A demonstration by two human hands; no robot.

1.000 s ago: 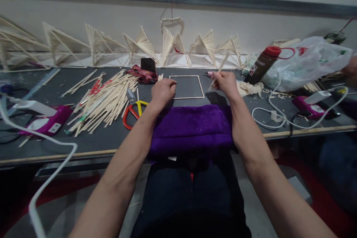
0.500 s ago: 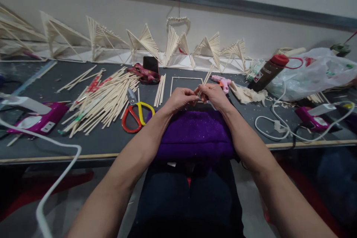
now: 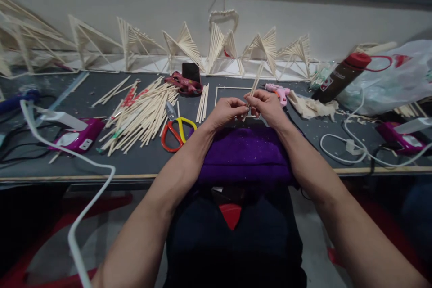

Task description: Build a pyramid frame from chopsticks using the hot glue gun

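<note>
Thin wooden sticks (image 3: 256, 80) stand tilted upward from my right hand (image 3: 265, 102), whose fingers are closed around them. My left hand (image 3: 229, 111) meets it from the left, fingers pinched together near the sticks' lower ends; what the fingertips grip is too small to tell. Just beyond both hands, a thin square stick frame (image 3: 232, 87) lies on the dark table, partly covered by them. Below my wrists is a purple cloth bundle (image 3: 248, 150) at the table edge. A short row of loose sticks (image 3: 203, 103) lies left of the frame.
Left are red-and-yellow scissors (image 3: 176, 135), a large stick pile (image 3: 145, 114) and a phone (image 3: 191, 72). Right are a pink glue gun (image 3: 278, 92), a bottle (image 3: 340, 76) and a white cable (image 3: 340, 160). Twisted stick models (image 3: 184, 45) line the wall.
The view has shifted, so the table things appear farther right. My hands stay together; the sticks in my right hand now stand a little more upright.
</note>
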